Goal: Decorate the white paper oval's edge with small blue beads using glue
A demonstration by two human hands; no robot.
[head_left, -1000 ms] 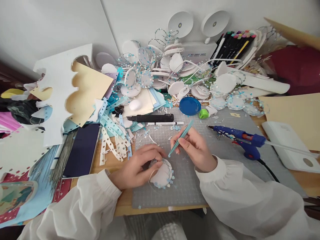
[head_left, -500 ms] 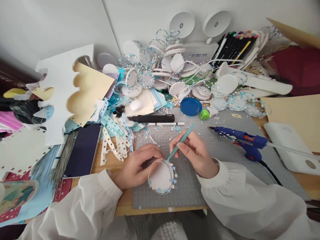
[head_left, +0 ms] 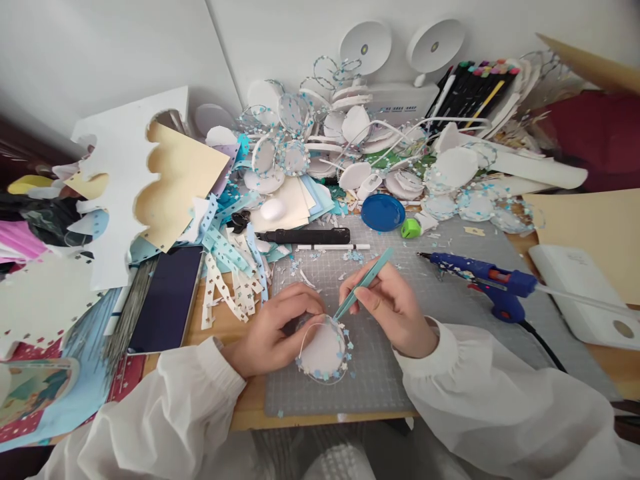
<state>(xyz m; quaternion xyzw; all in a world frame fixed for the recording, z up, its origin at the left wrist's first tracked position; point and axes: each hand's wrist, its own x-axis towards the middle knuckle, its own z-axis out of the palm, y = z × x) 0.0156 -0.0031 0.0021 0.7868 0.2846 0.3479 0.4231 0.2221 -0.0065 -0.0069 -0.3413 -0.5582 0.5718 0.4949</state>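
The curled left hand is pinching a round white disc edged with blue paper bits over the gray gridded mat; the closed right hand is gripping teal tweezers at its rim, risking dislodging bits by slipping.

Dark phone, left — capped markers, right.

Wooden table; grey gridded mat lies flat on it. On the mat: blue glue gun at right, black cutter, white pen just beside it, blue lid, scattered paper bits. Dark phone left of the mat.
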